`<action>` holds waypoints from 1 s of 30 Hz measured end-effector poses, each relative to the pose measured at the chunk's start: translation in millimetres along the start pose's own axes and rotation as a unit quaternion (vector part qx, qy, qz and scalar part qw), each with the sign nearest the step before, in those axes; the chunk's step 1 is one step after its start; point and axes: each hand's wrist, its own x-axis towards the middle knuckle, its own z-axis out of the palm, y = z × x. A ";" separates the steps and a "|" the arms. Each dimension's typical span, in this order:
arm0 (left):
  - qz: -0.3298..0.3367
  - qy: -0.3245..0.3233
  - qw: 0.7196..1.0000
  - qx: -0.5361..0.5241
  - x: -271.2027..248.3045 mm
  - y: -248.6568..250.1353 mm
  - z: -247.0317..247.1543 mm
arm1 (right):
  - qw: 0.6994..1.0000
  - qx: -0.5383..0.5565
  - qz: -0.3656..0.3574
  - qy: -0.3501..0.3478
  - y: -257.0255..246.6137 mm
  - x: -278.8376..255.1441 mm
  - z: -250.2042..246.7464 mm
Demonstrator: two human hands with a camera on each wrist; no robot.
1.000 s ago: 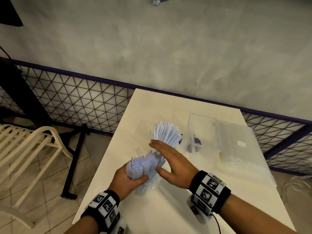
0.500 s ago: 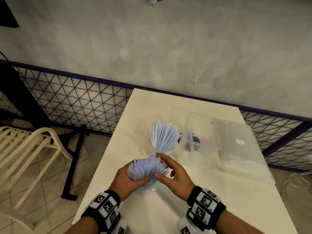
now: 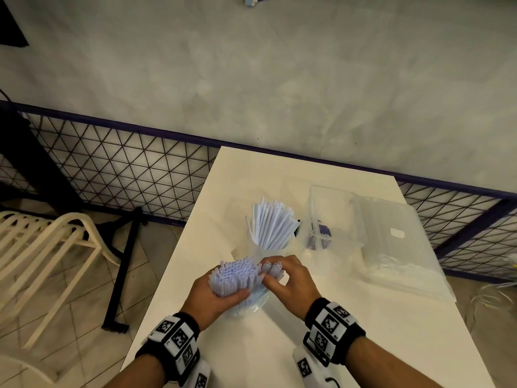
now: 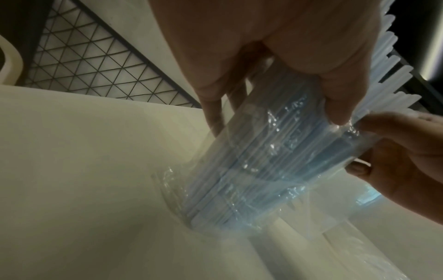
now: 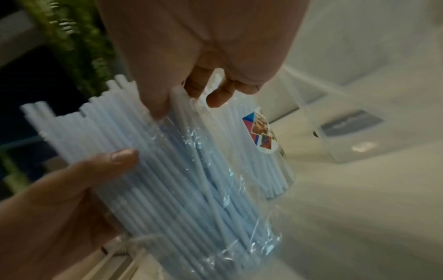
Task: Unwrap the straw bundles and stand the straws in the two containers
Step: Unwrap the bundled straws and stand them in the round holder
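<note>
A bundle of pale blue straws [image 3: 233, 277] stands tilted on the white table [image 3: 363, 331], its clear wrapper [image 4: 275, 151] pushed down around the lower half. My left hand [image 3: 223, 294] grips the bundle from the left, thumb across the front [image 5: 115, 157]. My right hand [image 3: 270, 275] pinches a few straws at the bundle's right edge [image 5: 208, 91]. Behind them a clear container [image 3: 268, 245] holds upright straws [image 3: 270, 222]; its sticker [image 5: 262, 136] shows in the right wrist view. A second clear container [image 3: 321, 219] stands to its right.
Clear plastic bags [image 3: 397, 242] lie on the table's right side. A purple-framed mesh fence [image 3: 126, 169] runs behind and left of the table. A cream plastic chair [image 3: 42, 247] stands on the tiled floor to the left.
My right hand, flat over the straw tops a second ago, has drawn in and curled to pinch straws at the bundle's right edge. The left hand keeps its grip.
</note>
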 end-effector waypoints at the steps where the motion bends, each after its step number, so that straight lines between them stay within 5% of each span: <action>1: 0.000 -0.002 1.000 0.005 -0.2 -0.1 0.6 | 1.000 0.016 0.016 0.001 2.2 -0.6 0.5; 10: 0.002 -0.003 1.000 0.016 0.8 0.0 3.3 | 0.998 -0.057 -0.030 -0.025 3.5 -1.1 -1.7; 17: -0.005 0.006 1.000 0.007 3.5 -2.4 2.6 | 0.997 -0.019 -0.053 0.051 -13.2 8.3 -8.1; 30: -0.018 0.018 0.999 0.023 4.4 -9.5 0.0 | 0.996 -0.001 -0.083 -0.030 -47.4 39.3 -41.8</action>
